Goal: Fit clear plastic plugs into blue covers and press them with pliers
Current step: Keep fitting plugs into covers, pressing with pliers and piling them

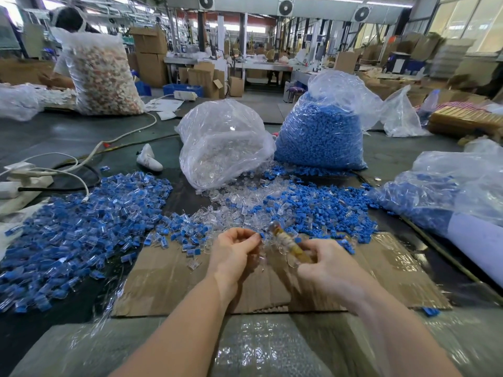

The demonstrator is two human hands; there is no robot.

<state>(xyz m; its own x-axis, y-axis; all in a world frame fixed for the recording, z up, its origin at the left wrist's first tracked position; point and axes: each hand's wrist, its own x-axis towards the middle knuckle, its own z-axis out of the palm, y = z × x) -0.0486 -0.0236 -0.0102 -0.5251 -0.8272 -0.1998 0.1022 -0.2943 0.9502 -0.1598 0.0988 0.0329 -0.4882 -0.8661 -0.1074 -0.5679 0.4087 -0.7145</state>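
Head view: left hand fingers curled round blue cover.

A big factory hall with round fans up high, bright windows on the right, and stacked cardboard boxes behind.

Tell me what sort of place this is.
Most likely a factory assembly floor: big clear sacks, one full of blue covers, loose parts heaped on the work surface, and stacked cardboard cartons beside workbenches behind.
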